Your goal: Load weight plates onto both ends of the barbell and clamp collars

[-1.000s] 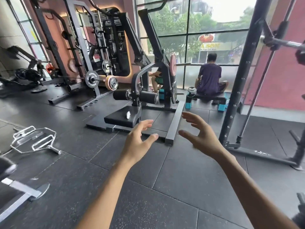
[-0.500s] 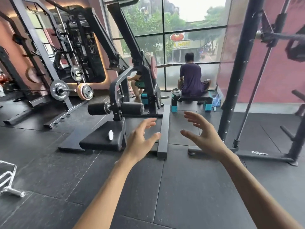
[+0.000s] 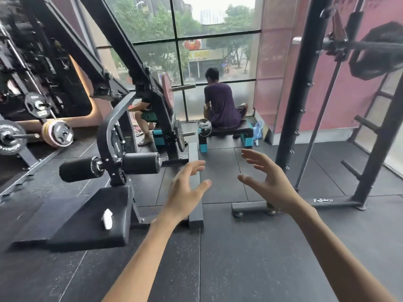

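- Over the last second my view has swung to the right: the hex bar that lay on the floor at my left has left the picture, and the squat rack upright [image 3: 305, 88] now stands large at my right.
- My left hand [image 3: 185, 192] and right hand [image 3: 270, 186] have kept the same pose throughout — both held out in front of me, fingers [image 3: 196, 166] spread and released, grasping nothing.
- The barbell [image 3: 353, 45] now shows racked high at the upper right, its sleeve end poking left past the upright, with a dark weight plate [image 3: 377, 53] blurred just beneath and behind it. I cannot tell whether that plate sits on the bar or hangs on a rack peg.
- I judge I am turning toward the rack to start loading; no plate is in my hands yet and I see no collar.
- Open room: the rubber floor [image 3: 250, 258] ahead and to my right is bare up to the rack's base foot [image 3: 250, 209], which lies low just beyond my right wrist — a trip edge.
- At my left the leg machine's seat pad [image 3: 91, 216] and its long floor rail [image 3: 195, 188] hem me in; the rail runs right under my left hand.
- A person in a purple shirt [image 3: 221, 103] sits on a bench well ahead, clear of my path.
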